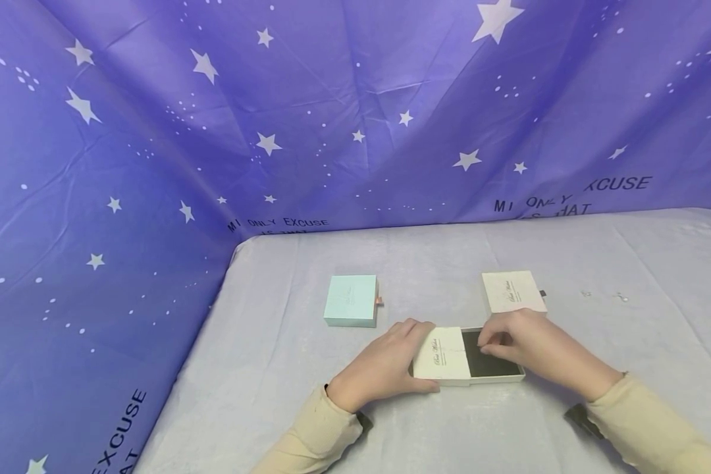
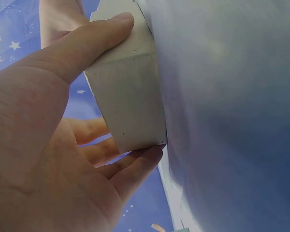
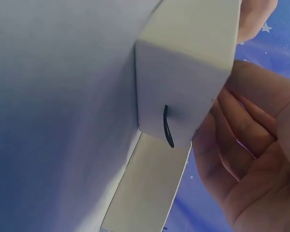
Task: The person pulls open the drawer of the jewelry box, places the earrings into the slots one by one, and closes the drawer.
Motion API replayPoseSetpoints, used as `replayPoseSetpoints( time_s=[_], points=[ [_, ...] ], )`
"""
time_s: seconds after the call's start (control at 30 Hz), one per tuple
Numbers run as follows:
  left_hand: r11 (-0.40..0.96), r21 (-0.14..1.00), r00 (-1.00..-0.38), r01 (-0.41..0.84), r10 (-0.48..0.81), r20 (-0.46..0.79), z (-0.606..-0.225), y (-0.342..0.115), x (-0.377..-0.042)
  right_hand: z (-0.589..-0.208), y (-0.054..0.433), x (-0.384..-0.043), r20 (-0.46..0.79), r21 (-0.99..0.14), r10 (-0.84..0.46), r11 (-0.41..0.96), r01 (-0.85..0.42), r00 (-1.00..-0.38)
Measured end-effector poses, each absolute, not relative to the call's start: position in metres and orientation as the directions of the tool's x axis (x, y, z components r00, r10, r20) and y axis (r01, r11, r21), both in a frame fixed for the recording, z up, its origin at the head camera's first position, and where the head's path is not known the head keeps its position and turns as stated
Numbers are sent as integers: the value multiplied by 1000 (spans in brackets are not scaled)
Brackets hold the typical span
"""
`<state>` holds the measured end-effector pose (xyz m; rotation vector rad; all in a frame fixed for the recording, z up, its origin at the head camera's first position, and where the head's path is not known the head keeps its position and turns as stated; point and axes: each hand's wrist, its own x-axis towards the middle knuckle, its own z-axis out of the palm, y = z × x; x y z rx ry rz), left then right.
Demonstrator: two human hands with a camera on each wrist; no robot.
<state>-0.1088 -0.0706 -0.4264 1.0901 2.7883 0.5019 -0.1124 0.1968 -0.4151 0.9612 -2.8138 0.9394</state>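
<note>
A cream drawer box (image 1: 441, 355) with dark script on its lid lies on the table, its drawer (image 1: 496, 379) slid out to the right. My left hand (image 1: 391, 362) grips the sleeve's left end; in the left wrist view the thumb (image 2: 108, 34) lies along one side and the fingers on the opposite side. Over the drawer's black lining (image 1: 476, 362) hovers my right hand (image 1: 524, 339), thumb and index fingertips drawn together at the lining. I cannot tell whether they pinch something small. A dark pull loop (image 3: 168, 126) sticks out of the drawer's end.
A second cream box (image 1: 506, 291) with a dark tab lies just behind the right hand. Farther left is a mint-green box (image 1: 351, 301) with an orange tab. Two tiny shiny pieces (image 1: 622, 297) lie at the right. A purple starry curtain (image 1: 355, 99) hangs behind the table.
</note>
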Motion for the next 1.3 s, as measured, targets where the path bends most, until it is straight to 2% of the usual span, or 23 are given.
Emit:
replayPoseSetpoints(
  time_s=[0.33, 0.73, 0.9, 1.13, 1.3],
  points=[
    [700, 337, -744, 629, 669, 0, -427, -70, -110, -416, 189, -113, 198, -543, -557, 623, -563, -807],
    [697, 346, -743, 628, 670, -3, -425, -70, -109, -418, 185, -114, 156, -639, -557, 573, -513, -816],
    [696, 341, -741, 632, 672, 3, -426, -70, -109, -419, 184, -113, 149, -634, -558, 579, -512, -816],
    [695, 336, -740, 636, 673, 10, -426, -70, -109, -421, 182, -113, 204, -623, -592, 536, -570, -780],
    [695, 339, -741, 634, 672, 10, -426, -71, -109, -421, 182, -114, 200, -619, -604, 533, -577, -772]
  ],
)
